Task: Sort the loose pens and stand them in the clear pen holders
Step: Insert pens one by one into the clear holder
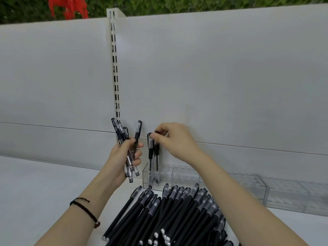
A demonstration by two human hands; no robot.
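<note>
A clear-barrelled, black-capped gel pen is being pinched at its cap by the right hand, its tip inside the clear acrylic pen holder below the pinch. It should be kept vertical until seated. Spare pens are being gripped by the left hand.

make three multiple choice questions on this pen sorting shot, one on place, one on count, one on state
1. Where does the pile of black pens lie relative to the clear pen holders? A behind B in front C inside
2. How many pens stand in the leftmost holder? A none B two C six
3. What is the right hand doing? A pinching the top of a standing pen B lying flat C making an empty fist
Answers: B, the pile lies nearer the camera than the holders; B, two upright pens show there; A, fingertips close on the cap.
</note>
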